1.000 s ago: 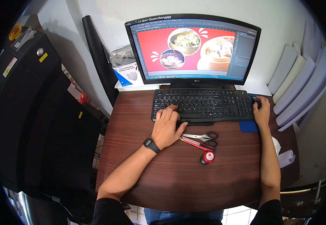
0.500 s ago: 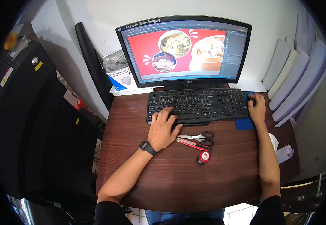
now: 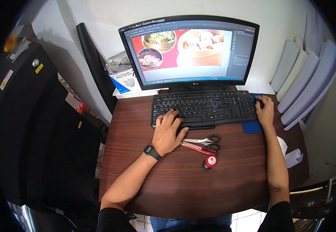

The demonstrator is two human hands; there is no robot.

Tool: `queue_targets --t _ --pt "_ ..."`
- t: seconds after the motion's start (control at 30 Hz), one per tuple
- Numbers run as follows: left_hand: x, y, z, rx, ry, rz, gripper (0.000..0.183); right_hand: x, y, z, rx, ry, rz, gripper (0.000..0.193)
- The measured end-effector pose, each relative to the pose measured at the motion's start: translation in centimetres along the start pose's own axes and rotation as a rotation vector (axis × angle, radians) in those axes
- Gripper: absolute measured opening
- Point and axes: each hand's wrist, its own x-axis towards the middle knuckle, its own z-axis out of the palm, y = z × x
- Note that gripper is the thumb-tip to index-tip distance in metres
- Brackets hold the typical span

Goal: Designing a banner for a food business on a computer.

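Dark wood-grain desk (image 3: pixel 229 185), on it black keyboard (image 3: pixel 202 105), blue mat (image 3: pixel 251 128), scissors (image 3: pixel 203 141), red cutter (image 3: pixel 199 148), red-topped cylinder (image 3: pixel 210 161)

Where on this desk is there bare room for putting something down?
A wide bare patch of desk lies between the forearms, nearer than the red-topped round object. A smaller one lies left of the left hand. It is crowded around that hand: scissors, red cutter, keyboard.

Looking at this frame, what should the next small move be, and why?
Probably a slight slide of the computer mouse with the right hand: that hand grips it, the left hand lies at the keyboard, and on the monitor the upper bowl picture is cut off at the top, with a pale band below the food images.
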Motion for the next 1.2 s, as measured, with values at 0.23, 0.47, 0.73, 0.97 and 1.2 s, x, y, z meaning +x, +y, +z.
queue_targets --t 0.23,0.47,0.73,0.97,1.2 --pt "0.1 -0.1 0.1 -0.005 0.007 0.010 0.038 0.0 0.1 0.1 0.013 0.009 0.005 0.027" --pt "0.2 0.2 -0.2 0.057 0.117 -0.129 0.048 0.0 0.0 -0.1 0.004 -0.019 0.017 0.026" --pt "0.0 0.2 0.0 0.095 0.126 -0.177 0.051 -0.1 0.4 0.2 -0.011 0.012 -0.033 0.026" --pt "0.5 0.3 0.0 0.120 0.128 -0.173 0.052 0.1 1.1 0.2 0.018 0.063 -0.073 0.026" --pt "0.3 0.2 -0.1 0.107 0.128 -0.186 0.053 0.1 0.5 0.2 0.003 -0.005 -0.063 0.029"
